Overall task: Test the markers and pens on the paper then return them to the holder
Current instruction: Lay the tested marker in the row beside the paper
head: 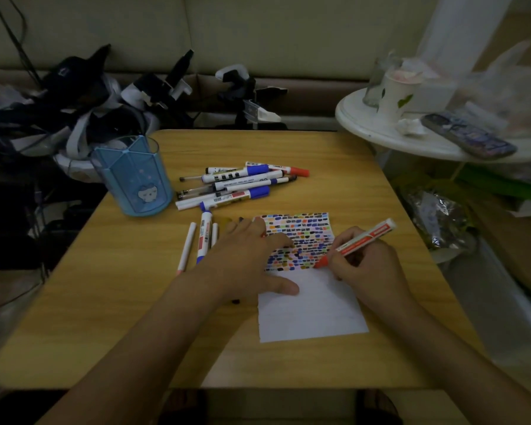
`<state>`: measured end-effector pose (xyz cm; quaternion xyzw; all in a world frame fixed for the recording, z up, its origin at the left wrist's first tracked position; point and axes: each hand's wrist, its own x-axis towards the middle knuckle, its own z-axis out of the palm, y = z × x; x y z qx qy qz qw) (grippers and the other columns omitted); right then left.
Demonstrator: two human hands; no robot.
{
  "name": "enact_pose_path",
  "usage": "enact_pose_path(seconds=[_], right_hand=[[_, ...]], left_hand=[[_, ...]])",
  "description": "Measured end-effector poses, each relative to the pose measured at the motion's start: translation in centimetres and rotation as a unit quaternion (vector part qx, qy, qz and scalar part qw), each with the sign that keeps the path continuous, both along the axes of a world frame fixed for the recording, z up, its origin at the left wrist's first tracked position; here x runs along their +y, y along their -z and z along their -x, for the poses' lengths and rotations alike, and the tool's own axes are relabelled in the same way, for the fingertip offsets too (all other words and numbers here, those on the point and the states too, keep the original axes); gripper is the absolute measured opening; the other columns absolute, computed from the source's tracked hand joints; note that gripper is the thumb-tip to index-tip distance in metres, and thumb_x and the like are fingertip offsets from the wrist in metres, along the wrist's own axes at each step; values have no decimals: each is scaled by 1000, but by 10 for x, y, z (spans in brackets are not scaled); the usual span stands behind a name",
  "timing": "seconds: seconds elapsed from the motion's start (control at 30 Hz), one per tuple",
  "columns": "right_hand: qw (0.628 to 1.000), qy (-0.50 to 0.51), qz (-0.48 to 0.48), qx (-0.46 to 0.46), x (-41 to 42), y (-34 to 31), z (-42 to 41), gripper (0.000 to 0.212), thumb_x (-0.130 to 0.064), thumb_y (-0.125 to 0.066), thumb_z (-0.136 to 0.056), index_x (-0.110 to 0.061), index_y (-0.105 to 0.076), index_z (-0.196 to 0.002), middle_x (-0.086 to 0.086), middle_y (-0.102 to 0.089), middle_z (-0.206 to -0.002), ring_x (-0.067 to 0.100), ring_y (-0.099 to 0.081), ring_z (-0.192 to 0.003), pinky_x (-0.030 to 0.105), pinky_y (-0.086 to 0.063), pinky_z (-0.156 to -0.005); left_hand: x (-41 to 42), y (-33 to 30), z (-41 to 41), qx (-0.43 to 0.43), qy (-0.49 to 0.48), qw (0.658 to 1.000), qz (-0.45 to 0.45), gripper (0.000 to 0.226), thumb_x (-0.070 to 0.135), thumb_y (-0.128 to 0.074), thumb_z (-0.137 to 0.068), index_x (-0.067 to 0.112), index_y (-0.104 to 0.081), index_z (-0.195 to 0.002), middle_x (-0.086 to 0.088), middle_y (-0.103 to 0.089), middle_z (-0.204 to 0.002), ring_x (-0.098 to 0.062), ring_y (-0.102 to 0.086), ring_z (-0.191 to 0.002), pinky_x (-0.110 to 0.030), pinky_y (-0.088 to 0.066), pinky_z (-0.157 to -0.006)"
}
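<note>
A white sheet of paper [311, 311] lies on the wooden table [129, 317], its upper half covered with small coloured marks. My right hand [368, 265] grips a red marker [362, 240] with its tip touching the paper at the lower edge of the marks. My left hand [252, 259] presses flat on the paper's left side. A blue translucent holder [132, 176] stands at the back left. A pile of several markers and pens [239, 182] lies to the holder's right. Three more pens [201, 240] lie left of my left hand.
A white round side table [380, 130] at the right carries a paper cup [396, 93], a glass and a phone [469, 136]. Black and white gear [111, 96] is heaped behind the table. Bags lie on the floor at the right.
</note>
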<state>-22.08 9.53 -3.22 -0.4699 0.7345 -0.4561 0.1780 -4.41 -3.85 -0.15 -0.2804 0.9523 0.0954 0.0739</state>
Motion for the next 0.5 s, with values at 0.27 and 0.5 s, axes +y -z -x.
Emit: enact_pose_path(seconds=[0.27, 0.5], right_hand=[[1000, -15, 1, 13, 1, 0, -1, 13, -16, -70, -86, -25, -63, -80, 1, -65, -65, 14, -63, -61, 47, -56, -61], [1000, -17, 5, 12, 1, -1, -2, 13, -15, -70, -86, -23, -63, -79, 0, -65, -65, 13, -62, -59, 38, -53, -57]], left_hand=[[1, -1, 0, -7, 0, 1000, 4, 89, 85, -51, -74, 45, -26, -149, -3, -34, -145, -24, -29, -133, -42, -25, -111], [0, -2, 1, -8, 2, 1000, 5, 88, 84, -51, -74, 46, -27, -149, -4, -34, -145, -24, -29, -133, -41, -25, -110]])
